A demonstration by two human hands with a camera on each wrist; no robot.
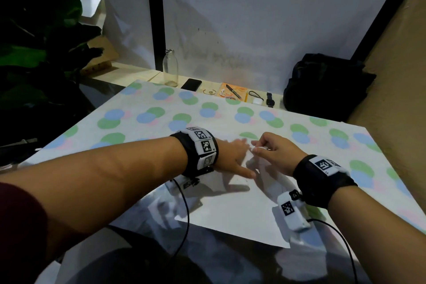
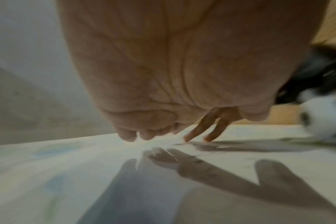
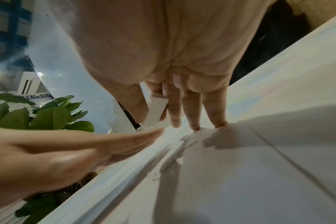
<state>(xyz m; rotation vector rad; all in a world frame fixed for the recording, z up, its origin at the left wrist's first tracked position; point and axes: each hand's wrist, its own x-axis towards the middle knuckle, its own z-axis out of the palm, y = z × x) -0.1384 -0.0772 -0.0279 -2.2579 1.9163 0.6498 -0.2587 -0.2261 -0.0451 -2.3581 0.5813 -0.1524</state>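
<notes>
"Two hands on my screen. What lies under them?" the desk asks.

"One flat sheet of white paper, matt and smooth," I note. "It lies on a pale tablecloth printed with green, blue and pink dots."

"Left side?"

"I log the left hand palm-down on the sheet, fingers straight and spread. It presses the paper and grips nothing."

"Right side?"

"I see the right hand arched just beside it. Thumb and forefinger pinch a small white rectangular block, hard-edged and smooth-faced. Its long axis points down at the paper. The left forefinger tip sits at its lower end; whether they touch, I cannot tell. Ring and little fingertips rest on the sheet."

"Far edge of the table?"

"A clear glass bottle, upright. A black phone lies flat beside it, and a black soft bag is slumped well to the right."
</notes>
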